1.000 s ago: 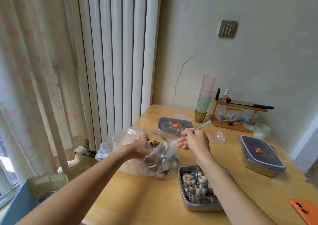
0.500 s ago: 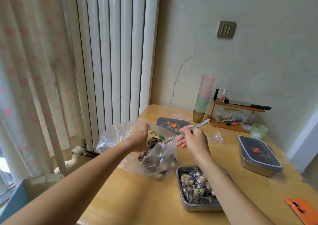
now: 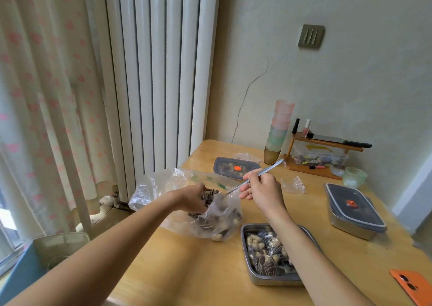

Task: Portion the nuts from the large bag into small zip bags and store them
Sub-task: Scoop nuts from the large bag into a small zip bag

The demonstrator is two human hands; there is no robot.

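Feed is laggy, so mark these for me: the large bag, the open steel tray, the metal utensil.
large bag (image 3: 159,184), head view, its clear left wall.
open steel tray (image 3: 271,280), head view, its near outer wall.
metal utensil (image 3: 271,166), head view, bare upper handle.

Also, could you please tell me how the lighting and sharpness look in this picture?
Head view: soft daylight through the curtain at left, pale glare on the large bag, the radiator leaning from wide-angle distortion, only soft shadows on the table, everything fairly sharp.
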